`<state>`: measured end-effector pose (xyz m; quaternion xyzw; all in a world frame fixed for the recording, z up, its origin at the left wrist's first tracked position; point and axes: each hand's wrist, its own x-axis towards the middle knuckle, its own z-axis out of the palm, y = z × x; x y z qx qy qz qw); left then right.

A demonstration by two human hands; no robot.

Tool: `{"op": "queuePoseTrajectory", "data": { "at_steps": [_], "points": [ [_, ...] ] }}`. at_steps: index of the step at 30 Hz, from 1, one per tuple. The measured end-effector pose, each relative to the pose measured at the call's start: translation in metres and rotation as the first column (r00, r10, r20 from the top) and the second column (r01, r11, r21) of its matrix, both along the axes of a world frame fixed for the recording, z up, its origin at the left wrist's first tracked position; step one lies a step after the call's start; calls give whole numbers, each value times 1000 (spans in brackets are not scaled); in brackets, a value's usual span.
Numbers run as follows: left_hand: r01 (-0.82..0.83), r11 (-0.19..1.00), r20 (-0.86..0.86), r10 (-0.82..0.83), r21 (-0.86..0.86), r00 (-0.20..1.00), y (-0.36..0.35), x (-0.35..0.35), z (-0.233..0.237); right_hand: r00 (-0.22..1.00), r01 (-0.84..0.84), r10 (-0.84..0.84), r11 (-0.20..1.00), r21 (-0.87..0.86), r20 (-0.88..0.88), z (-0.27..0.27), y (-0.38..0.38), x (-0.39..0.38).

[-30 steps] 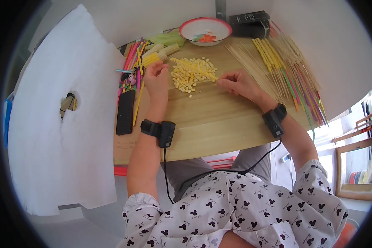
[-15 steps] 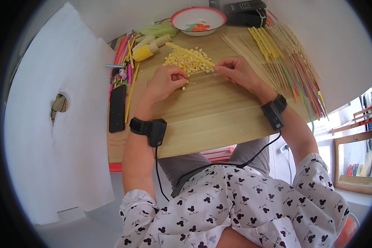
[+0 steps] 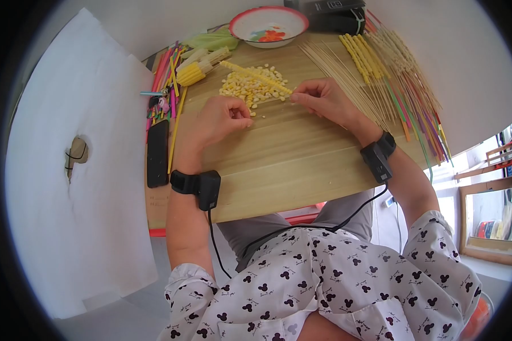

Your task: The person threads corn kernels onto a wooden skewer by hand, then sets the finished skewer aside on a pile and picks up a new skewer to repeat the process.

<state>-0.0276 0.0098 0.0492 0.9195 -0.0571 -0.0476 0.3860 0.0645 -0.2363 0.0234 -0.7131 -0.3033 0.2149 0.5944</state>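
Note:
My right hand (image 3: 324, 101) pinches the near end of a skewer of corn kernels (image 3: 256, 77), which slants up and to the left. Beneath that skewer lies a pile of loose yellow and white corn kernels (image 3: 247, 88). My left hand (image 3: 222, 120) is at the pile's near left side with thumb and fingers drawn together. Whatever may be between its fingertips is too small to make out. A few stray kernels (image 3: 252, 114) lie just beside those fingertips.
A partly stripped corn cob (image 3: 192, 74) lies left of the pile, near a black phone (image 3: 157, 153) and colored sticks (image 3: 165, 71). An enamel bowl (image 3: 269, 12) stands behind. Bare skewers (image 3: 341, 77) and finished corn skewers (image 3: 361, 57) lie to the right.
My left hand has drawn back slightly left and toward me, away from the kernels. The right hand keeps its hold on the corn skewer, nearly in place.

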Motion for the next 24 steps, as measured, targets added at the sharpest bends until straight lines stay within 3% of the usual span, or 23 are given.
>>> {"op": "queuePoseTrajectory", "data": {
  "at_steps": [9, 11, 15, 17, 18, 20, 21, 23, 24],
  "points": [
    [32, 998, -1, -32, 45, 999, 2, -3, -7, 1000, -5, 5, 999, -40, -4, 7, 3, -7],
    [80, 997, -4, -80, 13, 997, 5, -3, -8, 1000, -10, 11, 999, -43, 6, 8, 5, -8],
    [23, 998, 78, -19, -54, 997, 13, 0, -6, 1000, -18, 17, 999, -47, -23, 11, 5, -11],
    [-215, 837, 59, 282, -503, 958, 28, 7, -16, 999, -22, 20, 999, -49, -41, 13, 5, -12],
    [-215, 836, 65, 285, -504, 956, 39, 11, -21, 999, -19, 17, 999, -49, -51, 14, 6, -12],
    [-275, 586, 62, 488, -762, 871, 58, 18, -31, 998, -28, 25, 999, -47, -60, 15, 8, -13],
    [-279, 584, 64, 496, -762, 866, 64, 20, -37, 998, -29, 26, 999, -45, -64, 15, 9, -13],
    [-283, 339, -56, 547, -897, 835, 74, 20, -46, 998, -34, 31, 998, -49, -62, 17, 11, -17],
    [-285, 336, -56, 554, -898, 831, 77, 22, -51, 997, -40, 36, 998, -54, -74, 18, 12, -18]
  ]
}}
